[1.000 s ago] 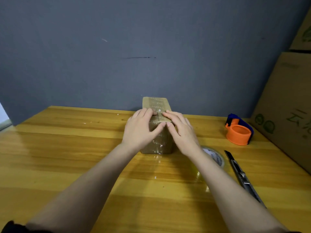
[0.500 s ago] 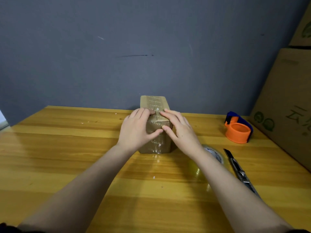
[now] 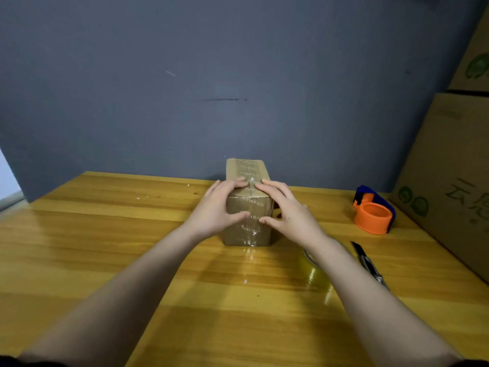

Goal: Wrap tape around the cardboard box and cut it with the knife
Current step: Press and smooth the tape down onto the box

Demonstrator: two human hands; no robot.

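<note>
A small brown cardboard box [image 3: 248, 170] stands on the wooden table [image 3: 105, 234] near the far wall, with clear tape running over its top and down its near face. My left hand [image 3: 215, 210] rests on the box's left top edge and side, its thumb on the near face. My right hand [image 3: 288, 210] presses the right top edge, thumb also on the near face. A roll of clear tape [image 3: 315, 271] lies on the table, partly hidden under my right forearm. A utility knife [image 3: 367, 264] lies to the right of the roll.
An orange and blue tape dispenser [image 3: 374, 210] sits at the right rear of the table. Large cardboard cartons [image 3: 449, 186] are stacked against the right edge. A grey wall [image 3: 238, 75] stands just behind the box.
Both hands have slid apart and downward over the box. The thumbs now press the near face instead of meeting at the top edge.
</note>
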